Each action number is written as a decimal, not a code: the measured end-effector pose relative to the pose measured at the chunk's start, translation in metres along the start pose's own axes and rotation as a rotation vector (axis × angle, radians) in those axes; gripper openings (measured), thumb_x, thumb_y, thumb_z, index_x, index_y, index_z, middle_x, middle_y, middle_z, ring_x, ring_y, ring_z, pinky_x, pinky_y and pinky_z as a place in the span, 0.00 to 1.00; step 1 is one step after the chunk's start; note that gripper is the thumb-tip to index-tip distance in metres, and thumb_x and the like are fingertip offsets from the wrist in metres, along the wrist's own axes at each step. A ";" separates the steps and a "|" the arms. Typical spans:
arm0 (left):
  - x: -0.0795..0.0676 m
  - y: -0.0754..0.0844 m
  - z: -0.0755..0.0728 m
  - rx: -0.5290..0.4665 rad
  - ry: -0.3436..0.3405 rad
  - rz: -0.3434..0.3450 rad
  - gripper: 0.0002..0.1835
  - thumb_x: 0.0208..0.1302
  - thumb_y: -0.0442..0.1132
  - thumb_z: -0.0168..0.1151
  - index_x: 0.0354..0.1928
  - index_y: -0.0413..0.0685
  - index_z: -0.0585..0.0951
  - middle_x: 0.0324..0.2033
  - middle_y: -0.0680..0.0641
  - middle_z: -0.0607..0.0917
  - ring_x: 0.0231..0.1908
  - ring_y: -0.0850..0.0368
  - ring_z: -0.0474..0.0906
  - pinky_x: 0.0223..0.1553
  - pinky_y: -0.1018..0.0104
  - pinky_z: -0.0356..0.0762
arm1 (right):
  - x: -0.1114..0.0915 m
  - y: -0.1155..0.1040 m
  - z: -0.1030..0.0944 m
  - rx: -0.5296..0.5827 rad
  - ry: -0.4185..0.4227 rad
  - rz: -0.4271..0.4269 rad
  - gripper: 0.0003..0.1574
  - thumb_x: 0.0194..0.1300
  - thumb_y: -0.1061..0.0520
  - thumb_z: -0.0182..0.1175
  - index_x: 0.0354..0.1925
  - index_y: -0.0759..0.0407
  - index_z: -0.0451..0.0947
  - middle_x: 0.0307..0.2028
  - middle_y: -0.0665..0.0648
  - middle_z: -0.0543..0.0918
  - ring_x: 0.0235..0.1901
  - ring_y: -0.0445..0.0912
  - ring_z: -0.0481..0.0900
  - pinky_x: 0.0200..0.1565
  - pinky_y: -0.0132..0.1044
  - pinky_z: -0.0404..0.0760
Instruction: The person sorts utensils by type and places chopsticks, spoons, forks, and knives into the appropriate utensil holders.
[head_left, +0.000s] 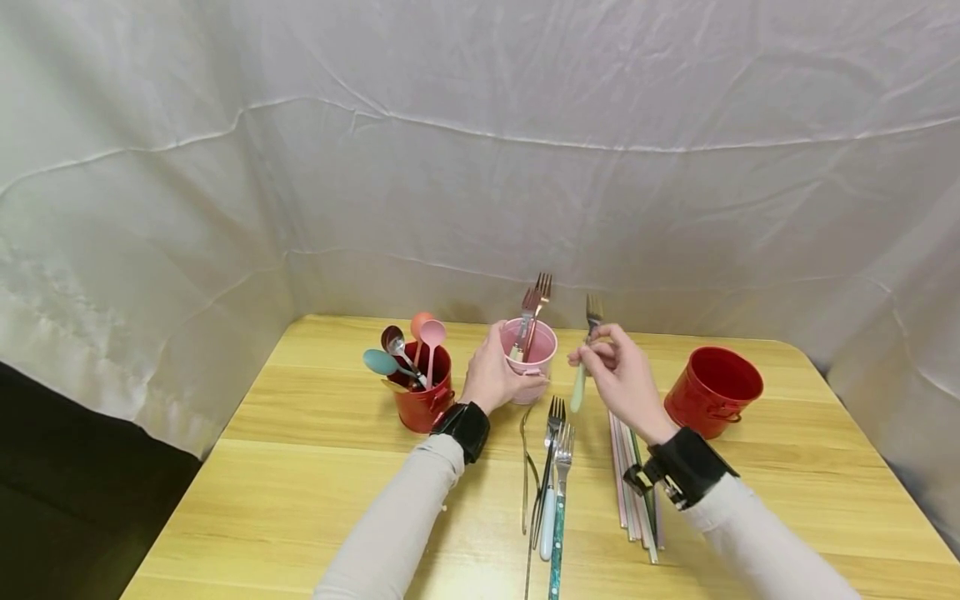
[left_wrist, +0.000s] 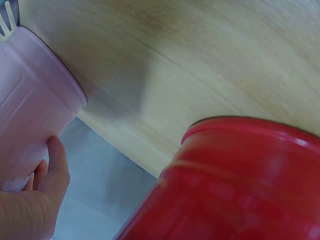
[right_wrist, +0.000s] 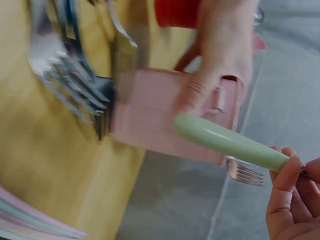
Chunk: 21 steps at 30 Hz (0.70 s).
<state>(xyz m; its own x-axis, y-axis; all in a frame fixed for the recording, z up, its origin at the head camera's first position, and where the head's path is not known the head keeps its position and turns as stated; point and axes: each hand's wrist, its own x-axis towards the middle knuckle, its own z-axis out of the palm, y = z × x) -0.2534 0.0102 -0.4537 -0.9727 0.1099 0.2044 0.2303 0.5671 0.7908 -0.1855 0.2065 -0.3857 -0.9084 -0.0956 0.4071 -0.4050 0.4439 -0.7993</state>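
Observation:
My left hand (head_left: 493,373) grips the side of a pink bucket (head_left: 534,385), its fingers curled round the wall. Two forks (head_left: 529,312) stand in that bucket, tines up. Just to the right, my right hand (head_left: 621,375) pinches a fork with a pale green handle (head_left: 578,390), held tines up with the handle hanging down. In the right wrist view the green handle (right_wrist: 227,142) crosses in front of the pink bucket (right_wrist: 160,110). Several more forks (head_left: 557,475) lie on the table in front of the bucket, among them ones with teal, light blue and black handles.
Left of the pink bucket stands a red bucket (head_left: 420,407) with several spoons (head_left: 431,335) in it. Another red bucket (head_left: 714,390) is at the right. Several straight sticks (head_left: 633,500) lie under the right forearm. A pale curtain (head_left: 600,167) hangs behind the wooden table (head_left: 300,467).

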 end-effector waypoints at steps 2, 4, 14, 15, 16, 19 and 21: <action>0.000 0.001 0.000 0.000 -0.001 -0.008 0.59 0.35 0.50 0.88 0.71 0.55 0.62 0.62 0.45 0.80 0.62 0.48 0.78 0.64 0.50 0.77 | 0.009 -0.004 0.000 -0.008 0.032 -0.020 0.08 0.74 0.64 0.56 0.47 0.69 0.70 0.37 0.67 0.90 0.31 0.34 0.84 0.39 0.21 0.82; 0.000 0.001 0.000 -0.001 -0.004 -0.013 0.59 0.35 0.50 0.88 0.71 0.55 0.62 0.62 0.44 0.80 0.62 0.48 0.78 0.64 0.49 0.77 | 0.017 -0.009 0.001 -0.004 0.063 -0.031 0.09 0.74 0.62 0.56 0.46 0.69 0.71 0.38 0.67 0.90 0.30 0.36 0.84 0.37 0.20 0.80; 0.000 0.002 0.000 0.002 -0.014 -0.029 0.59 0.36 0.50 0.87 0.71 0.55 0.62 0.62 0.45 0.79 0.62 0.49 0.78 0.64 0.50 0.77 | 0.052 -0.022 0.021 0.262 0.170 0.007 0.11 0.74 0.63 0.56 0.47 0.73 0.70 0.44 0.77 0.85 0.36 0.30 0.85 0.41 0.25 0.85; 0.000 0.002 0.000 0.001 -0.014 -0.030 0.59 0.36 0.50 0.87 0.71 0.55 0.62 0.62 0.45 0.79 0.62 0.49 0.78 0.64 0.50 0.77 | 0.054 -0.022 0.024 0.277 0.169 0.022 0.12 0.74 0.63 0.56 0.47 0.73 0.70 0.45 0.77 0.85 0.36 0.32 0.86 0.41 0.26 0.85; 0.000 0.002 0.000 0.001 -0.015 -0.029 0.59 0.37 0.50 0.87 0.71 0.55 0.61 0.63 0.45 0.79 0.62 0.49 0.78 0.64 0.50 0.77 | 0.056 -0.020 0.027 0.288 0.166 0.037 0.11 0.74 0.63 0.56 0.47 0.73 0.70 0.45 0.77 0.85 0.37 0.34 0.86 0.41 0.26 0.85; 0.000 0.003 0.000 0.002 -0.022 -0.032 0.59 0.37 0.50 0.87 0.72 0.55 0.61 0.63 0.45 0.79 0.62 0.50 0.78 0.65 0.51 0.76 | 0.060 -0.015 0.035 0.291 0.154 0.085 0.11 0.74 0.62 0.56 0.47 0.71 0.71 0.46 0.75 0.86 0.39 0.38 0.87 0.42 0.27 0.85; 0.000 0.003 0.000 0.000 -0.026 -0.038 0.59 0.37 0.50 0.87 0.72 0.55 0.61 0.63 0.45 0.79 0.62 0.50 0.78 0.65 0.51 0.76 | 0.061 -0.010 0.040 0.291 0.145 0.117 0.11 0.74 0.61 0.57 0.47 0.70 0.71 0.46 0.75 0.86 0.38 0.37 0.87 0.43 0.28 0.86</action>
<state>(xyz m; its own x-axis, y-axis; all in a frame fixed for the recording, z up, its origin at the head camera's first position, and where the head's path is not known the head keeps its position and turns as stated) -0.2522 0.0122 -0.4512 -0.9811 0.1101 0.1593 0.1936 0.5714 0.7975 -0.2409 0.1604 -0.3706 -0.9346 0.0781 0.3471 -0.3306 0.1699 -0.9284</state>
